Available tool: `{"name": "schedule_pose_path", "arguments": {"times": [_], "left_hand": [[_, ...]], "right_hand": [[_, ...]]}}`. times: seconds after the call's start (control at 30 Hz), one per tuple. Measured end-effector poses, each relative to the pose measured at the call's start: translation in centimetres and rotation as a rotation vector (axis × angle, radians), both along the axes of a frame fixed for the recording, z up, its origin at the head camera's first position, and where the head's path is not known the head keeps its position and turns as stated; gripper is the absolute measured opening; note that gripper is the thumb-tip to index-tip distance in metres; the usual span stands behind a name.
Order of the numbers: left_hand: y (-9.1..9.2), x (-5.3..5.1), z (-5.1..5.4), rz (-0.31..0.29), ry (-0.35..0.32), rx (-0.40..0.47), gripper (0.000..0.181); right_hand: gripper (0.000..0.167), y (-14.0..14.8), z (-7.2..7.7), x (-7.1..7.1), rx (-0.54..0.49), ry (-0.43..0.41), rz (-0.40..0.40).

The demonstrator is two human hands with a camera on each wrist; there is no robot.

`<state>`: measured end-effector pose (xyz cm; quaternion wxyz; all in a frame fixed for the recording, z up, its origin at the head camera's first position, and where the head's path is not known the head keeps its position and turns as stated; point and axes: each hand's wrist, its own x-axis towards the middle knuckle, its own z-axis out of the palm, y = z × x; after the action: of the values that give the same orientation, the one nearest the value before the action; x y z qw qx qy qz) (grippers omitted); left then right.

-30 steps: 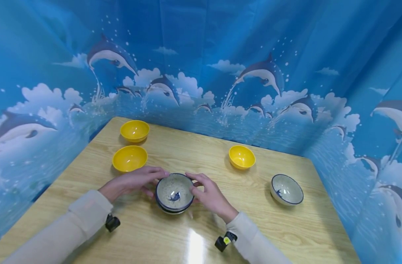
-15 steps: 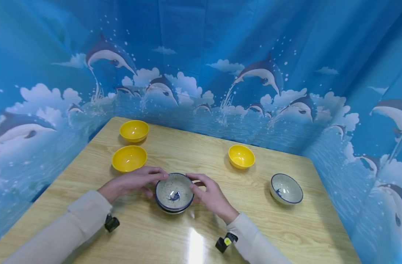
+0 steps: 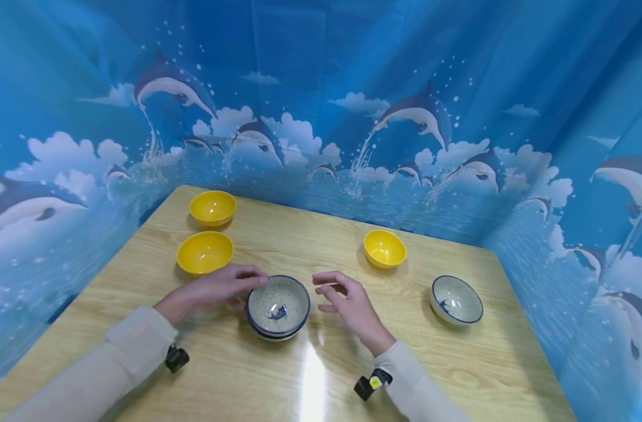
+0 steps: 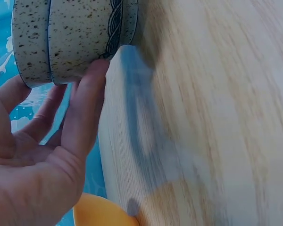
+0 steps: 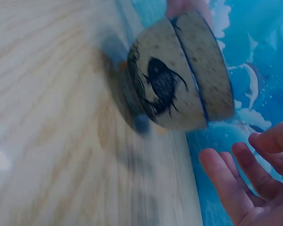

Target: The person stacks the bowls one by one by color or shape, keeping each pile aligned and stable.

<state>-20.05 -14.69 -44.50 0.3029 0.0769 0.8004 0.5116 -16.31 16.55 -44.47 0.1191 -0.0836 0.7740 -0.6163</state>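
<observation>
Two grey speckled bowls (image 3: 279, 302) with blue rims stand nested in a stack at the near middle of the table in the head view. A blue fish shows inside the upper one. My left hand (image 3: 215, 290) rests its fingertips against the left side of the stack, and in the left wrist view those fingers (image 4: 87, 101) touch the outer walls. To the right, my right hand (image 3: 352, 308) is apart from the bowls, its fingers loosely bent around nothing. A dark fish drawing marks the lower bowl (image 5: 165, 84) in the right wrist view.
Two yellow bowls (image 3: 212, 208) stand at the back left of the wooden table (image 3: 437, 375). Another yellow bowl (image 3: 385, 249) is at the back centre-right, and a single speckled bowl (image 3: 457, 300) at the right. A dolphin-print curtain (image 3: 321, 88) hangs behind.
My right hand has let go of the stacked bowls and moved a little to the right. The left hand stays against the stack, and the stack has barely moved.
</observation>
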Motion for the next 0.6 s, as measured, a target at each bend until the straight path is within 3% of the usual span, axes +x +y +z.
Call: {"name": "schedule_pose_path", "arguments": {"times": [0.3,0.6], "left_hand": [[0.0,0.1,-0.2,0.001,0.081,0.0,0.049],[0.0,0.1,-0.4,-0.012,0.12,0.062,0.042]], "right_hand": [[0.031,3.8,0.7,-0.6,0.007,0.0,-0.109],[0.035,8.6,2.2,-1.2,0.157,0.036,-0.219]]}}
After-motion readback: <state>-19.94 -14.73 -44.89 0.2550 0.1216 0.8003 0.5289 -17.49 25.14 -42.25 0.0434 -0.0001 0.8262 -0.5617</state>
